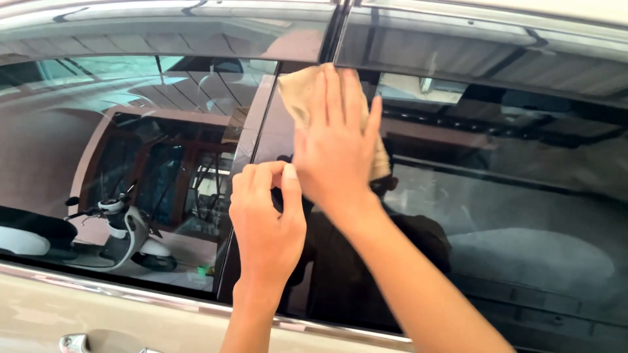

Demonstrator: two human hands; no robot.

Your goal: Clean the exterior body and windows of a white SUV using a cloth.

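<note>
Setting: beige car (98, 320) side seen close up from a head-worn camera, its dark tinted glass mirroring a covered parking area.
Nearest, lower edge: chrome door handle (77, 342) peeks in at the bottom left, with a bright trim strip (131, 293) running along the base of the windows.
Left hand (267, 225): raised in front of the black door pillar (261, 144), fingers curled in with thumb and forefinger pinched together; whether anything sits between them cannot be told, and it seems to rest lightly on the glossy surface.
Right hand (337, 147): flat and open, fingers spread a little, palm pressing a tan cloth (297, 91) against the upper pillar and the front edge of the rear window (510, 216).
Cloth position: pinned under the right palm, high on the pillar just below the window visor (458, 39), its top and left edges showing beyond the fingers.
Step in hand: by the look of it, wiping the pillar and adjoining glass, with the stroke near the top of its reach.
Next move calls for: judging from the pose, steady flat pressure while the cloth slides, with the left hand kept clear of the wiped path.
Farther: front window (131, 163) reflects a parked white scooter (124, 235) and roof beams.
</note>
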